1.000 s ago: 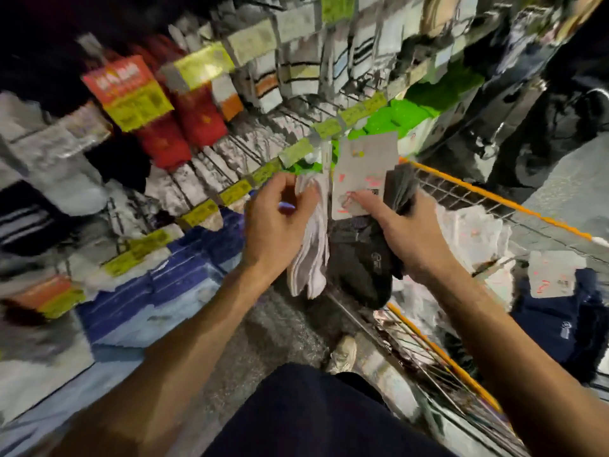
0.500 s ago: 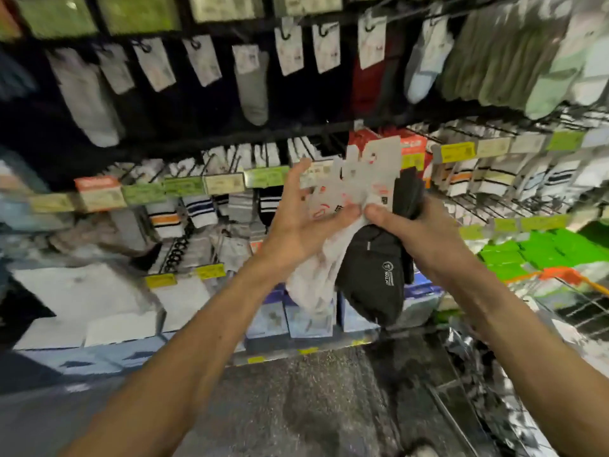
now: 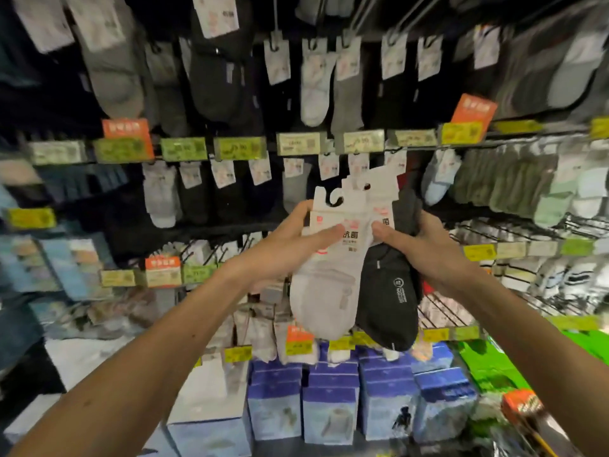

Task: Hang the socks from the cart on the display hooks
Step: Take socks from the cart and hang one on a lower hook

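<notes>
I hold a small bunch of carded socks up in front of the display wall. My left hand [image 3: 290, 245] pinches the white pair of socks [image 3: 324, 291] by its paper card, thumb on the front. The card's black hanger hook [image 3: 333, 201] sticks up above my fingers. My right hand [image 3: 425, 249] grips the black socks [image 3: 389, 301] and the grey ones behind them, thumb pressed on the white card. Rows of display hooks [image 3: 362, 14] carry hanging socks above and behind the bunch.
Yellow and orange price tags [image 3: 298, 143] line the rails. Blue boxes [image 3: 329, 407] and white boxes stand on the lowest shelf. Green packs [image 3: 487, 364] lie at the lower right beside wire racks [image 3: 461, 305] with striped socks.
My view has swung from the cart up to the display wall. Both hands have lifted the socks higher, and the white pair's card now faces me with its hook upright.
</notes>
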